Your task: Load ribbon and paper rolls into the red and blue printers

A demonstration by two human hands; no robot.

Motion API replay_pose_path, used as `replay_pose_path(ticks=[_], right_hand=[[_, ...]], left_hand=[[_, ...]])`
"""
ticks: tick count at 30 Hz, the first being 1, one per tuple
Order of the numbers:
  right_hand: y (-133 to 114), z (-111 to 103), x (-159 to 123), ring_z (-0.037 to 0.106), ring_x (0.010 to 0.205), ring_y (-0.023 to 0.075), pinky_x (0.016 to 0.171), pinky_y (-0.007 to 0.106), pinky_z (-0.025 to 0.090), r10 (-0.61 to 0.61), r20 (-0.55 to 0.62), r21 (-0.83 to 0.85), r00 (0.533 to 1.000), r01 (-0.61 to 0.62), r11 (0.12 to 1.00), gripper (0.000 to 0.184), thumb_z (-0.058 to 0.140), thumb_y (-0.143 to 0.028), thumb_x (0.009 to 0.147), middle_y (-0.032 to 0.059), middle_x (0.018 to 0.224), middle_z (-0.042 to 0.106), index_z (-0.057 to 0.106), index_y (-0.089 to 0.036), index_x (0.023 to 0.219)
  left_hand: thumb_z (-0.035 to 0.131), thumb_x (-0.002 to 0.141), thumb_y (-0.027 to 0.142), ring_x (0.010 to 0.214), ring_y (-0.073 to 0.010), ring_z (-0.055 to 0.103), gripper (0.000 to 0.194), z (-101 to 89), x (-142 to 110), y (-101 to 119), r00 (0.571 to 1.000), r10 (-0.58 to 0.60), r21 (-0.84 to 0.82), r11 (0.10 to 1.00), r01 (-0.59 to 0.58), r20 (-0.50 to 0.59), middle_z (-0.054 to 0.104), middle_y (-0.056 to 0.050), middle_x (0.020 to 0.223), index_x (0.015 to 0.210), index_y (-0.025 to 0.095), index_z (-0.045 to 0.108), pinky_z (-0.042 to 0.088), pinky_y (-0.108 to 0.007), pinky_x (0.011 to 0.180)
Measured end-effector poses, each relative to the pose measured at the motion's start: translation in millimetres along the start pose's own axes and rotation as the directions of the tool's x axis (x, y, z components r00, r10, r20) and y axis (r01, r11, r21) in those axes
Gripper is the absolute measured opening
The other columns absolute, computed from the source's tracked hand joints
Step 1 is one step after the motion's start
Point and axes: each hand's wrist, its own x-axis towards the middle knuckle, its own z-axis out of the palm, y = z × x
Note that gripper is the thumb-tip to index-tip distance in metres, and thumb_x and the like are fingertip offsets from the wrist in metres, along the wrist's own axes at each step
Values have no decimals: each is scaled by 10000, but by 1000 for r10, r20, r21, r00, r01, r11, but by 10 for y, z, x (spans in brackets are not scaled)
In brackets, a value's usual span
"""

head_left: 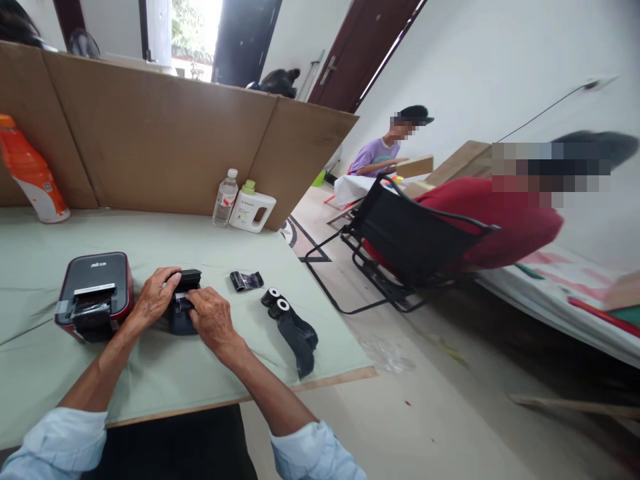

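Black cartridge (183, 301) sits mid-worktop (150, 373) toward the near edge, long axis running away from the person, left hand (153, 297) gripping its left side, right hand (213, 320) pinching its near-right end, both equally close.

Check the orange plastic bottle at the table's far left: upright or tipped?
Tipped. The orange plastic bottle leans with its top against the brown cardboard partition, base on the pale green table mat.

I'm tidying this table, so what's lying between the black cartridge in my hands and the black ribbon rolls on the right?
In the head view, a small glossy black roll piece lies on the green mat, between the black cartridge and the ribbon rolls.
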Motion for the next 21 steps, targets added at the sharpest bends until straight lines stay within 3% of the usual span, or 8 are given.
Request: replay_pose_path(ticks=[10, 16, 21], right_hand=[[-23, -14, 57, 591, 975, 253, 824, 352, 473, -80, 40, -107, 996, 84, 991, 123, 677, -123, 944, 70, 951, 751, 704, -209, 860], [-19, 3, 54, 600, 993, 252, 824, 366, 465, -107, 41, -113, 993, 111, 987, 82, 694, -144, 953, 62, 1050, 758, 729, -210, 920], [-29, -19, 64, 617, 993, 253, 827, 373, 459, -94, 78, -122, 993, 103, 987, 71, 690, -150, 962, 66, 1005, 760, 739, -199, 944]], left_hand=[[464, 970, 498, 1205, -273, 691, 461, -8, 0, -6, 1000, 17, 1, 1000, -17, 7, 755, -128, 1253, 1164, 181, 737, 513, -456, 1129], [453, 966, 490, 1218, -271, 686, 476, -3, -3, -9, 1000, 15, 2, 1000, -15, 5, 748, -137, 1269, 1180, 170, 733, 505, -452, 1138], [459, 969, 483, 1214, -272, 686, 470, -4, -3, -3, 1000, 8, 9, 1000, -8, 6, 752, -134, 1263, 1185, 170, 735, 504, -456, 1140]])
